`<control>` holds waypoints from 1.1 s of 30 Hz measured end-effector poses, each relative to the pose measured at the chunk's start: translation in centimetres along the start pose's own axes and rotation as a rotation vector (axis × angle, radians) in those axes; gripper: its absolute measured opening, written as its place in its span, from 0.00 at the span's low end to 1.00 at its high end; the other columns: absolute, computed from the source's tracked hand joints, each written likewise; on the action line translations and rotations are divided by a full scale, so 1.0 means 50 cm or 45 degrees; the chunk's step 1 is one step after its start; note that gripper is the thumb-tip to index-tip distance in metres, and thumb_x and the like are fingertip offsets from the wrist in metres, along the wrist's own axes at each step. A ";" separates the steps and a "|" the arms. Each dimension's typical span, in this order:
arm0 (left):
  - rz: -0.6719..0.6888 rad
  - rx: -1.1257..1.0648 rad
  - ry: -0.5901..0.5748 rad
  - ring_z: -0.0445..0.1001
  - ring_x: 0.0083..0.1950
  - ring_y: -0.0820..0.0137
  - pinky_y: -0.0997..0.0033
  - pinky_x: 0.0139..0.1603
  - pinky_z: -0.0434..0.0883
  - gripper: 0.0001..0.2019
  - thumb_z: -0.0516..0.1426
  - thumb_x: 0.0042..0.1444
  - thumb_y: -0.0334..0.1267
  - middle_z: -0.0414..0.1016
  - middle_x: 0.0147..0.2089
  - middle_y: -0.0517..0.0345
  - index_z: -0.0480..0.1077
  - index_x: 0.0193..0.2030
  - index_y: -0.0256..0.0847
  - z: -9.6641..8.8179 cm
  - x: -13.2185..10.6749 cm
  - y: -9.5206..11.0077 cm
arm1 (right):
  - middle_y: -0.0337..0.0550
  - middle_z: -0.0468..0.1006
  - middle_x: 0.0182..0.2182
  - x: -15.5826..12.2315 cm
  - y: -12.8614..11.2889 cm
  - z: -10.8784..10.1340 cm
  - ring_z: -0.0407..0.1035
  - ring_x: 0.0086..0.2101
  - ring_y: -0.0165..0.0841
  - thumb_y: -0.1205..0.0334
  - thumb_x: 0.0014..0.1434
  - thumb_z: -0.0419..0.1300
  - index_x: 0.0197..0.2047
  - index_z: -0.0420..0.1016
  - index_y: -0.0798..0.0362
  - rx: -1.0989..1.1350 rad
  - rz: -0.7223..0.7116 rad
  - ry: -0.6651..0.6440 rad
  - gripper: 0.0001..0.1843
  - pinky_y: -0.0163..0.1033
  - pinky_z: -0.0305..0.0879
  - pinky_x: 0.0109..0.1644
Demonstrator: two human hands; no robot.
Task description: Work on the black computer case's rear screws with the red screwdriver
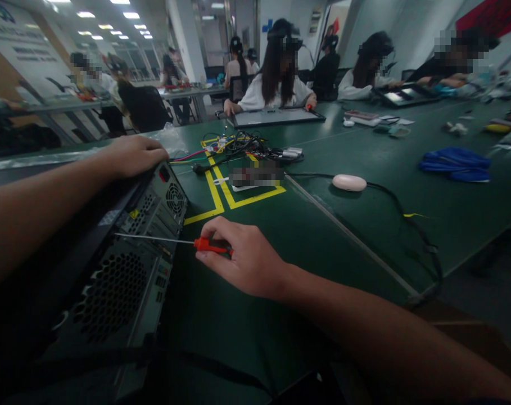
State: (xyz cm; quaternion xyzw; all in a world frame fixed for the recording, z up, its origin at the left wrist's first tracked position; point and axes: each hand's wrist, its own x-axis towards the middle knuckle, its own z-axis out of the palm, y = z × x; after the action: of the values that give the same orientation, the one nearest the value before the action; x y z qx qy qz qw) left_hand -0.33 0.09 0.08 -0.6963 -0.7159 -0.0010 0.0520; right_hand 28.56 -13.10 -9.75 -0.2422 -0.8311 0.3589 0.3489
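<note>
A black desktop computer case (pixel 143 242) lies at the left, its perforated rear panel turned to the right. My left hand (pixel 137 156) rests on the case's upper far corner, its fingers stretched over the edge; the palm side is hidden. In my right hand (pixel 247 256) is a screwdriver (pixel 201 244) with an orange handle, pinched between thumb and fingers. Its long thin shaft points left, with the tip at the rear panel near the top edge. Whether the tip sits in a screw is too small to tell.
Beyond the case lie tangled cables (pixel 247 143), yellow tape markings (pixel 215 191) and a partly blurred dark object. A pink oval object (pixel 349 183) sits by a black cable, with a blue cloth-like bundle (pixel 455 164) farther right. Across the green table (pixel 343 236), a person handles a flat panel (pixel 276 117).
</note>
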 end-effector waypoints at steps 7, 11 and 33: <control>0.000 -0.022 -0.011 0.75 0.63 0.46 0.49 0.66 0.69 0.37 0.40 0.62 0.56 0.78 0.61 0.36 0.79 0.59 0.32 0.001 0.000 -0.004 | 0.40 0.82 0.41 -0.001 0.000 0.002 0.76 0.39 0.34 0.56 0.70 0.64 0.48 0.72 0.49 -0.011 -0.022 0.027 0.08 0.39 0.67 0.45; 0.010 -0.025 -0.002 0.76 0.61 0.47 0.49 0.66 0.69 0.38 0.40 0.62 0.56 0.79 0.60 0.36 0.80 0.58 0.32 0.001 0.000 -0.002 | 0.40 0.81 0.40 0.001 0.000 0.000 0.74 0.38 0.34 0.56 0.70 0.64 0.48 0.74 0.50 -0.061 -0.030 0.066 0.08 0.38 0.65 0.44; -0.014 -0.031 -0.002 0.74 0.65 0.44 0.49 0.68 0.67 0.37 0.41 0.62 0.56 0.78 0.63 0.40 0.79 0.59 0.33 0.000 0.001 -0.005 | 0.40 0.81 0.42 -0.001 0.001 -0.002 0.76 0.39 0.34 0.59 0.68 0.63 0.48 0.71 0.50 0.001 -0.044 0.050 0.07 0.38 0.70 0.44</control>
State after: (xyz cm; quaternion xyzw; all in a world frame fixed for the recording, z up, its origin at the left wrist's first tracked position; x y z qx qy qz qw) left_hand -0.57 0.13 0.10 -0.6928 -0.7198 -0.0094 0.0431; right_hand 28.64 -13.05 -9.77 -0.2348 -0.8281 0.3482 0.3713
